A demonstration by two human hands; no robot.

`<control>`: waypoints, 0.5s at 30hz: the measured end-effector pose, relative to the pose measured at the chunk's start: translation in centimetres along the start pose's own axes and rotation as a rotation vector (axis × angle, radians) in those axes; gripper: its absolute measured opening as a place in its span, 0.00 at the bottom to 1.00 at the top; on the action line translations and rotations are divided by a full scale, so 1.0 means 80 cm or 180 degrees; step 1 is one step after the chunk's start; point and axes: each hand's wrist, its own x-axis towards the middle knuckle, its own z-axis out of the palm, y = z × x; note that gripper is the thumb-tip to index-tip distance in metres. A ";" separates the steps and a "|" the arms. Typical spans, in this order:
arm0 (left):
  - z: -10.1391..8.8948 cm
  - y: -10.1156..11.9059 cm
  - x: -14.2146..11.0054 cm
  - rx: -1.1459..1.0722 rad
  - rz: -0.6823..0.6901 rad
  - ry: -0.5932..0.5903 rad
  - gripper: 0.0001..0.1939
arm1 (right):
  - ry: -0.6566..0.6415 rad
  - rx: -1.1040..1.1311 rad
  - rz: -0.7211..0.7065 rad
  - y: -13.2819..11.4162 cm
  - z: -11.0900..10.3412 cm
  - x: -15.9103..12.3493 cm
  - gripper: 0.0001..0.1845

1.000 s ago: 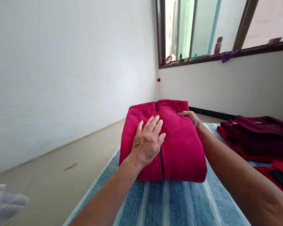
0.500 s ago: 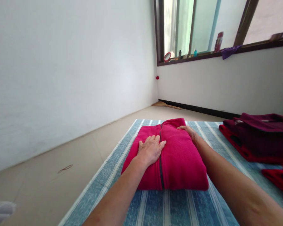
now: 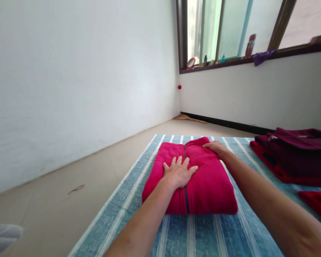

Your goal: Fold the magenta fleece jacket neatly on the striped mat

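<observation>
Steadying a folded pink garment

With its zip upward, it is laid on a blue striped cover. Its middle is covered by the left hand, open and spread, seemingly so layers are held down. Its far right corner is touched by the right hand; whether gripped cannot be told.

Folded clothes, a striped cover and bottles along the windowsill suggest a home.
</observation>
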 end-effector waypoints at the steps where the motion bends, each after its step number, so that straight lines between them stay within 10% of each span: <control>1: -0.001 0.001 0.000 0.0000 -0.0015 -0.0016 0.42 | 0.0140 -0.0140 -0.0116 -0.006 -0.002 -0.007 0.15; 8: 0.002 0.001 0.003 -0.0157 -0.0042 0.0064 0.41 | 0.0187 -0.1319 -0.1226 0.020 -0.004 -0.076 0.22; 15: 0.003 -0.002 0.008 -0.0599 -0.0069 0.0373 0.36 | 0.0254 -0.1571 -0.1270 0.066 0.006 -0.092 0.22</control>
